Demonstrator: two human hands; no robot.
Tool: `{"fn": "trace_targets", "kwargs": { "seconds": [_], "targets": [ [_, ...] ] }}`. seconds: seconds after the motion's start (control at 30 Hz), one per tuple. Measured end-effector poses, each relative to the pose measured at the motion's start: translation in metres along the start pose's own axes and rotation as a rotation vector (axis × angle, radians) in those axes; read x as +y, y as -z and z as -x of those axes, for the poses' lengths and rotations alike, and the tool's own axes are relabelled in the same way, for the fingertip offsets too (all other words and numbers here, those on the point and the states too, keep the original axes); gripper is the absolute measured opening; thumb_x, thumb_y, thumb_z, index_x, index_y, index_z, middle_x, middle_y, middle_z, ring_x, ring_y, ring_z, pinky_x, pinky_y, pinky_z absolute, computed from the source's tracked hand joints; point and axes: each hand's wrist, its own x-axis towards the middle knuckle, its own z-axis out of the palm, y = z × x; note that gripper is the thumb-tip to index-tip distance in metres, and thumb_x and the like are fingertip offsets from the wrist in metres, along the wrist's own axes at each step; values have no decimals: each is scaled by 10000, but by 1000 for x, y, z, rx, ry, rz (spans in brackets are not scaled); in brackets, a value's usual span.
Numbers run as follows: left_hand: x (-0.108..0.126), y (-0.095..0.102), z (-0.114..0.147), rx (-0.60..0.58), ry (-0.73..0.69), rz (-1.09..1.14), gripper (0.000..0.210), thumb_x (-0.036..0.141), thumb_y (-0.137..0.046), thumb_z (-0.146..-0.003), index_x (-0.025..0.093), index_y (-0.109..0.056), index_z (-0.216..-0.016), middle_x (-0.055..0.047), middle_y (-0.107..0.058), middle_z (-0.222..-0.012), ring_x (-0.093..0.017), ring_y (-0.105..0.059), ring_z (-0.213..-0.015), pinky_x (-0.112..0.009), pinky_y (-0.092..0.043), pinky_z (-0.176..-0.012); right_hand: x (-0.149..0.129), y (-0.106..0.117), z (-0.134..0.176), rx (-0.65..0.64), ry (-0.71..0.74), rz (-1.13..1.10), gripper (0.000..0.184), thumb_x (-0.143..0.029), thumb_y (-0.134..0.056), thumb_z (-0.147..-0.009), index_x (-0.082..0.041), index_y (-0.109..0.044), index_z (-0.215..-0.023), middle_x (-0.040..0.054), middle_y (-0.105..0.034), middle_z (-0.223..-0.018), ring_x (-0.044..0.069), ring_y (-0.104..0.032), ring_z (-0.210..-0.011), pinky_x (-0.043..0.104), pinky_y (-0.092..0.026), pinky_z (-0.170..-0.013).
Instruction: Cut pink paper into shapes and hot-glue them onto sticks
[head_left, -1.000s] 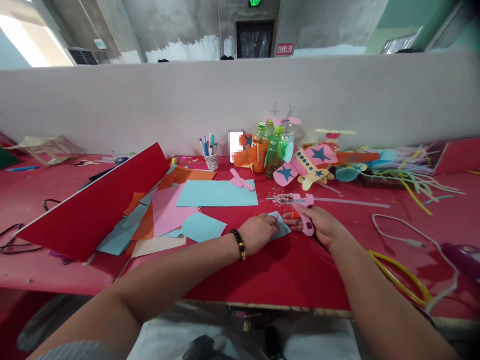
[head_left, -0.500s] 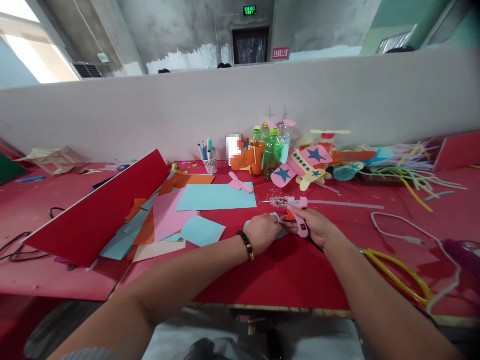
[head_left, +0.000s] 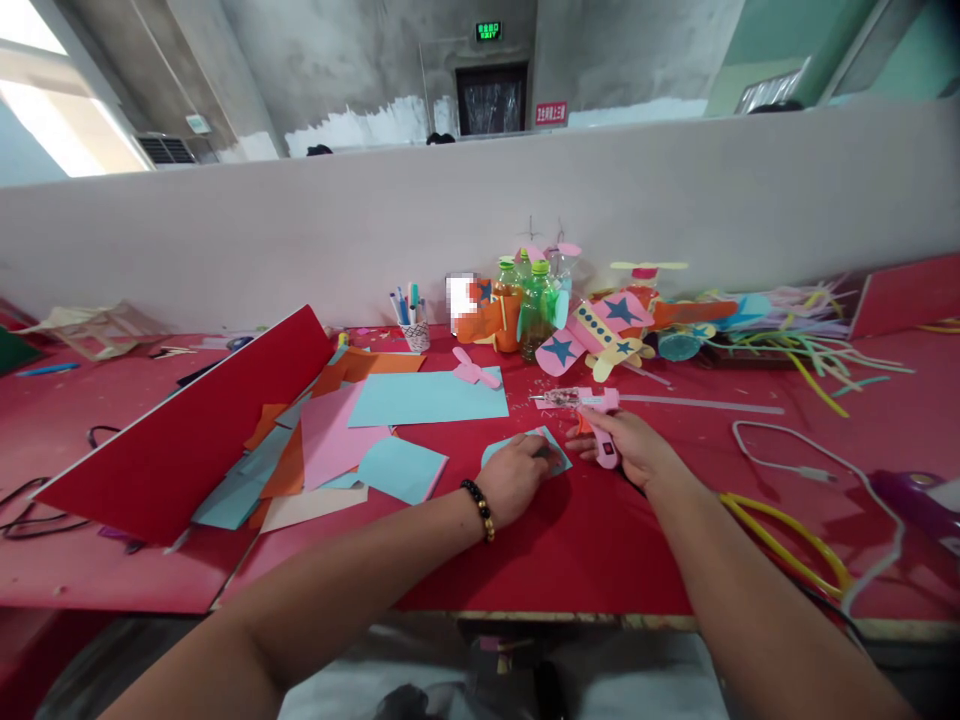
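My right hand [head_left: 634, 445] is closed around the pink handle of a hot glue gun [head_left: 606, 440], its nozzle pointing left and a long translucent glue stick [head_left: 697, 403] sticking out behind. Over a small light blue paper piece [head_left: 556, 450] lies my left hand [head_left: 519, 475], fingers curled at the paper. A small dark patch shows at its fingertips; what they pinch is hidden. Just left is another light blue cutout [head_left: 405, 468] with a pink edge beneath. A pink paper propeller [head_left: 474, 370] rests on a long light blue sheet [head_left: 427, 400].
Paper sheets [head_left: 337, 430] and a tilted red board [head_left: 187, 430] lie left. Behind stand a pen cup [head_left: 415, 335], green bottles [head_left: 537, 310] and a pink paper plane [head_left: 596, 330]. Yellow-handled scissors [head_left: 795, 540] and a white cable [head_left: 862, 490] are at right.
My left hand has drawn slightly left, away from the right hand, showing more of the blue paper. The glue gun remains in my right hand. The whole view has shifted a little.
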Motion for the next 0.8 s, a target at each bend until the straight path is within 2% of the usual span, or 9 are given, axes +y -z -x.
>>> {"fn": "trace_targets", "kwargs": {
  "seconds": [0.17, 0.3, 0.4, 0.6, 0.67, 0.8],
  "targets": [
    [-13, 12, 16, -17, -14, 66, 300, 251, -365, -940, 196, -645, -1032, -65, -594, -1076, -165, -535, -972, -296, -408, -903, -2, 3, -1, 12, 58, 77, 208, -334, -669, -766, -141, -606, -807, 84, -712, -663, 140, -634, -455, 206, -482, -399],
    [-17, 22, 33, -38, -8, 63, 310, 252, -345, -946, 199, -613, -1091, -69, -591, -1137, -167, -529, -1024, -279, -408, -911, -5, 1, 4, 20, 79, 231, 220, -360, -680, -742, -151, -619, -773, 52, -683, -592, 119, -602, -441, 187, -427, -390],
    [-17, 24, 40, -55, -21, 43, 317, 220, -340, -944, 170, -552, -1174, -76, -585, -1171, -170, -521, -1056, -288, -374, -966, -8, 3, 10, 12, 119, 359, 249, -393, -680, -726, -149, -638, -754, 26, -636, -506, 118, -572, -440, 194, -391, -400],
    [-18, 20, 43, -64, -7, 50, 311, 197, -359, -933, 181, -550, -1177, -65, -533, -1247, -183, -478, -1120, -298, -361, -999, -16, 18, 17, -17, 183, 612, 343, -478, -621, -742, -139, -673, -767, -5, -569, -468, 87, -442, -381, 208, -265, -359],
    [-18, 20, 43, -59, 10, 71, 310, 210, -357, -935, 193, -551, -1177, -63, -523, -1253, -186, -477, -1118, -303, -380, -988, -16, 20, 16, -32, 196, 683, 329, -466, -623, -740, -142, -674, -767, -4, -574, -487, 89, -440, -391, 209, -284, -368],
    [-18, 20, 44, -63, -4, 97, 321, 204, -370, -930, 187, -529, -1208, -70, -515, -1267, -194, -462, -1138, -321, -377, -1006, -10, 19, 13, -48, 287, 800, 283, -447, -648, -734, -170, -675, -784, 19, -646, -598, 125, -519, -470, 222, -375, -419]
  ]
}}
